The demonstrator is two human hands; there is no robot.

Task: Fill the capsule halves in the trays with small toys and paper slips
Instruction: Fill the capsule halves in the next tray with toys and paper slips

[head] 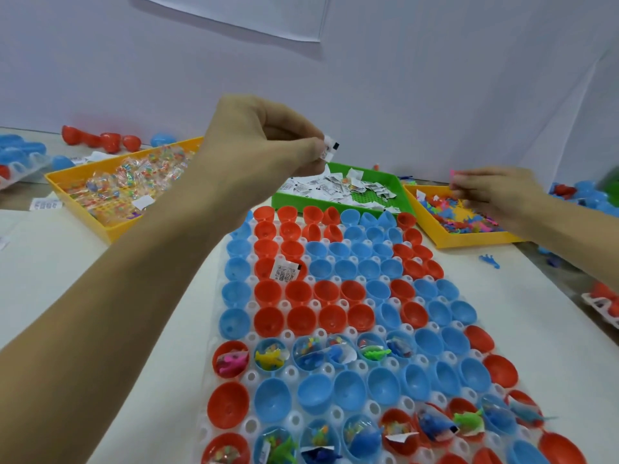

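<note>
A clear tray (303,426) holds rows of red and blue capsule halves (348,289); most are empty, and several near me hold small toys and slips. One folded paper slip (285,270) lies in a red half at the far left. My left hand (264,145) is raised above the tray and pinches a folded paper slip (330,149). My right hand (495,199) hovers over the yellow toy tray (469,242) at the right and pinches a small pink toy (453,175).
A green tray (392,178) of paper slips stands behind the capsule tray. A yellow tray (110,226) of wrapped bead packets sits at the left. Loose red and blue capsule halves lie at both table edges. A blue toy (489,261) lies on the table.
</note>
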